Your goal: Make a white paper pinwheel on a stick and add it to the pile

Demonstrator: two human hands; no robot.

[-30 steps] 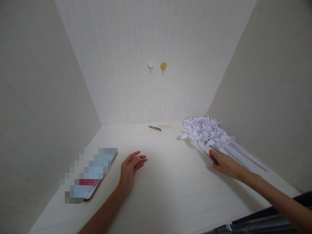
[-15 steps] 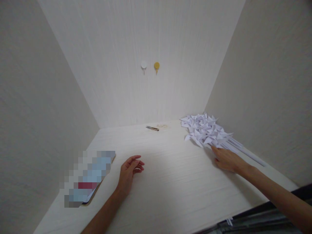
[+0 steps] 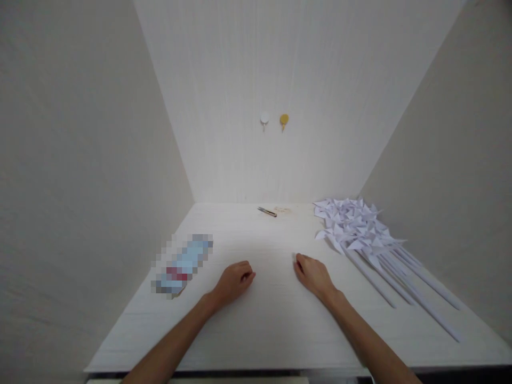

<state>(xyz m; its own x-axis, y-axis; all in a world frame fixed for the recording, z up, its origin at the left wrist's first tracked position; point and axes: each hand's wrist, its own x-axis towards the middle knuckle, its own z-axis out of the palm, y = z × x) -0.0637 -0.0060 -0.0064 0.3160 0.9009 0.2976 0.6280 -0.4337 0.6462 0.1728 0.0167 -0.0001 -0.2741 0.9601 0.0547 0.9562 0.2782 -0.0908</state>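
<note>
My left hand (image 3: 237,280) rests at the middle of the white tabletop (image 3: 272,330), its fingers curled in, and no object shows in it. A short gap to the right, my right hand (image 3: 314,273) is also closed in a loose fist with nothing visible inside. Beyond it on the right lies a pile of white paper pinwheels (image 3: 352,224), their pointed heads heaped together toward the back. Their rolled paper sticks (image 3: 424,298) point toward the front right corner. My right hand is apart from the pile.
Small thread snips (image 3: 267,212) lie near the back wall, beside some tiny tan bits (image 3: 282,209). A phone-like object with a blurred screen (image 3: 184,264) lies at the left. A white hook (image 3: 264,118) and a yellow hook (image 3: 284,119) are on the back wall. Walls enclose both sides.
My right hand has left the pinwheel pile and come toward the middle, closing. My left hand's fingers have curled in. The view has shifted, showing more of the sticks.
</note>
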